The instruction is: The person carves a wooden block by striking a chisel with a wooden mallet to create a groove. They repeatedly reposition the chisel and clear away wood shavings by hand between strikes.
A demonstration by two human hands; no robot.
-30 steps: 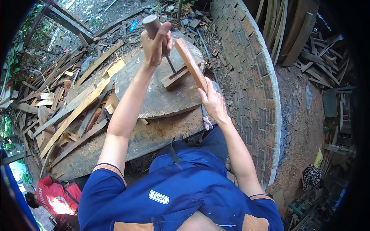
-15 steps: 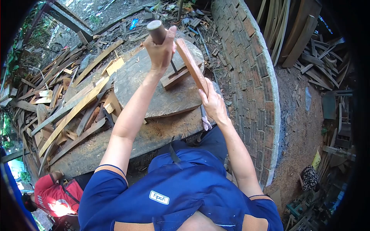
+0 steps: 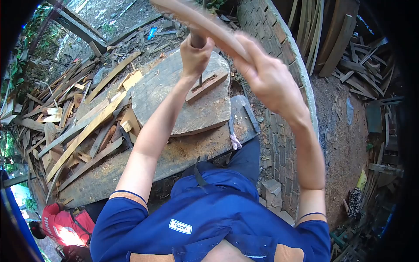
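My left hand (image 3: pixel 195 60) is wrapped around the thick round handle of a chisel (image 3: pixel 197 40). The chisel stands roughly upright, its thin blade running down to a small wooden block (image 3: pixel 208 88) with a long slot cut in it. That block rests on a round wooden slab (image 3: pixel 159 98). My right hand (image 3: pixel 277 83), slightly blurred, grips one end of a long wooden stick (image 3: pixel 205 25). The stick is raised, passing in front of part of the chisel handle from this view. The blade's tip is too small to make out exactly.
A low bench (image 3: pixel 166 163) dusted with sawdust bears the slab and a metal tool with cloth tied on it (image 3: pixel 234 139). Offcuts and boards (image 3: pixel 83 126) pile up at left. A brick wall (image 3: pixel 283 131) stands close at right. Another person in red (image 3: pixel 65 227) is at lower left.
My right hand has lifted the wooden stick up toward the camera and to the right. My left hand, still around the chisel, has shifted slightly right and down.
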